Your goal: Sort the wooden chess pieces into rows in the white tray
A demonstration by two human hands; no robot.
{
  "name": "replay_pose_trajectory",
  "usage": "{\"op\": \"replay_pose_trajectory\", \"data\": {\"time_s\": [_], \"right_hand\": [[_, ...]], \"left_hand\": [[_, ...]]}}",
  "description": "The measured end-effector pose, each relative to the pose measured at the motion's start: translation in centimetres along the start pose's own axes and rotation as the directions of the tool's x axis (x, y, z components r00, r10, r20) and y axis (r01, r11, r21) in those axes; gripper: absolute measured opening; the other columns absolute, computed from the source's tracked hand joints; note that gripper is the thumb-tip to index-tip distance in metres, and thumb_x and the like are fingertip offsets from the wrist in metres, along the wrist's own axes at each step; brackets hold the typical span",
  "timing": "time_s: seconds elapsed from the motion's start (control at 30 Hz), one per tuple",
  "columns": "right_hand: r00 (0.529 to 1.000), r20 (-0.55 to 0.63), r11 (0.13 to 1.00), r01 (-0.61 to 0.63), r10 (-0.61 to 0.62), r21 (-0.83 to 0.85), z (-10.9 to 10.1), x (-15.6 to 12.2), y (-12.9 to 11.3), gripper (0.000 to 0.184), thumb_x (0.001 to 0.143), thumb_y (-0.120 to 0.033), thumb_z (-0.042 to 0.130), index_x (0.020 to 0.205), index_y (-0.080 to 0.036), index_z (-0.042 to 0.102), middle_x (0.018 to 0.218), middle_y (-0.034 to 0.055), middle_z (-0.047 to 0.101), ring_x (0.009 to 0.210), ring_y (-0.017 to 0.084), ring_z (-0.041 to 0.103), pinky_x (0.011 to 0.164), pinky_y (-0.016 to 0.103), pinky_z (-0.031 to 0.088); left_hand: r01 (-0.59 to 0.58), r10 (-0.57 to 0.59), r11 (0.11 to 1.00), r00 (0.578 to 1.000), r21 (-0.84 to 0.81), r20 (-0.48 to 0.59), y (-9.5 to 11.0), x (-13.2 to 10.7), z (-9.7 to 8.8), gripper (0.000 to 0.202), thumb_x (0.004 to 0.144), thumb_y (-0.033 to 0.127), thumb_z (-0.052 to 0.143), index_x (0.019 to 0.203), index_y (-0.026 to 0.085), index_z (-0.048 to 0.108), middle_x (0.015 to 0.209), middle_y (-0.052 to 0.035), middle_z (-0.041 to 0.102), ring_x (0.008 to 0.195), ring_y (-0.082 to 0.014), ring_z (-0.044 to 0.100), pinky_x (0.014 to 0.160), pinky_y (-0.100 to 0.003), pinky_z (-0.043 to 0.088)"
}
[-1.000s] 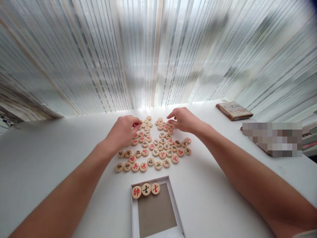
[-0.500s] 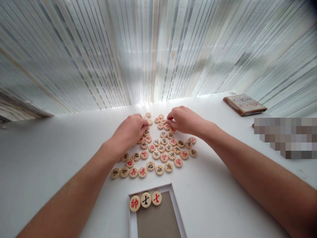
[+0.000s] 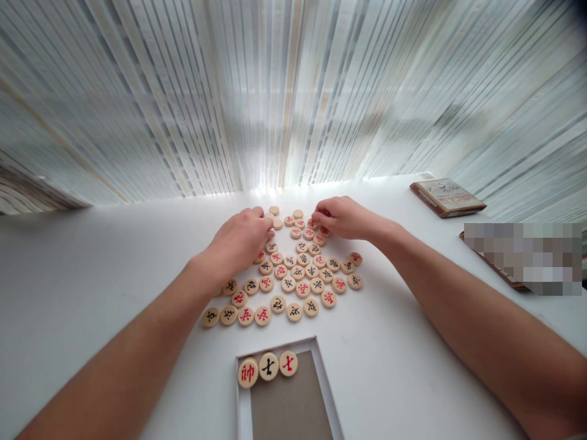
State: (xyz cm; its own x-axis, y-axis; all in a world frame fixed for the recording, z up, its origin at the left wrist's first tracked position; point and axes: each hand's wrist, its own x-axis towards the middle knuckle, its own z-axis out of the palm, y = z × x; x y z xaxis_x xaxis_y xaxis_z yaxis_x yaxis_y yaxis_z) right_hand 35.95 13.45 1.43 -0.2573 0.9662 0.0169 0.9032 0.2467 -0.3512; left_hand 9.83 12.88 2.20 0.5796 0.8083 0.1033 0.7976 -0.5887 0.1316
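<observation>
Several round wooden chess pieces with red or black characters lie spread on a white table. My left hand rests over the far left of the spread, fingers curled down onto pieces near the far edge. My right hand is at the far right of the spread, its fingertips pinched on a red-marked piece. Nearer to me lies a shallow white box tray with a brown bottom. Three pieces sit in a row along its far edge.
A brown closed box lies at the far right of the table. Beside it is a blurred-out patch over another flat object. Striped curtains hang right behind the table's far edge.
Both hands have crept a little farther forward over the far pieces, and their fingers have closed down on them. The view has shifted slightly.
</observation>
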Motion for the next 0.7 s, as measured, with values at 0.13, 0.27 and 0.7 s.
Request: {"op": "replay_pose_trajectory", "data": {"time_s": [0.13, 0.27, 0.7], "right_hand": [[0.994, -0.104, 0.999, 0.036, -0.035, 0.014, 0.6, 0.2, 0.0, 0.026, 0.105, -0.023, 0.055, 0.112, -0.015, 0.079, 0.102, 0.0116, 0.081, 0.091, 0.024, 0.072, 0.080, 0.034, 0.052], [0.975, -0.144, 0.985, 0.170, -0.167, 0.013, 2.1, 0.7, -0.3, 0.048, 0.104, -0.011, 0.050, 0.148, -0.018, 0.068, 0.146, 0.0150, 0.069, 0.123, 0.027, 0.067, 0.106, 0.040, 0.051], [0.983, -0.053, 0.983, 0.175, -0.177, -0.055, 0.6, -0.2, -1.4, 0.024, 0.097, -0.019, 0.066, 0.108, -0.020, 0.087, 0.106, 0.0139, 0.078, 0.095, 0.031, 0.073, 0.083, 0.041, 0.053]], "left_hand": [[-0.011, 0.012, 0.998, 1.000, -0.067, 0.015, 0.1, 0.1, 0.0, 0.039, 0.108, 0.028, 0.048, 0.079, 0.018, 0.073, 0.094, -0.0103, 0.069, 0.078, -0.0232, 0.066, 0.072, -0.035, 0.051], [-0.018, 0.016, 0.989, 1.000, -0.147, -0.012, 0.0, 0.3, 0.1, 0.035, 0.107, 0.029, 0.051, 0.088, 0.018, 0.078, 0.095, -0.0095, 0.072, 0.082, -0.0227, 0.069, 0.076, -0.035, 0.054], [0.019, -0.033, 0.982, 0.997, -0.186, -0.073, -2.4, 0.3, -0.2, 0.030, 0.099, 0.020, 0.056, 0.101, 0.018, 0.085, 0.111, -0.0107, 0.076, 0.091, -0.0235, 0.074, 0.088, -0.037, 0.061]]}}
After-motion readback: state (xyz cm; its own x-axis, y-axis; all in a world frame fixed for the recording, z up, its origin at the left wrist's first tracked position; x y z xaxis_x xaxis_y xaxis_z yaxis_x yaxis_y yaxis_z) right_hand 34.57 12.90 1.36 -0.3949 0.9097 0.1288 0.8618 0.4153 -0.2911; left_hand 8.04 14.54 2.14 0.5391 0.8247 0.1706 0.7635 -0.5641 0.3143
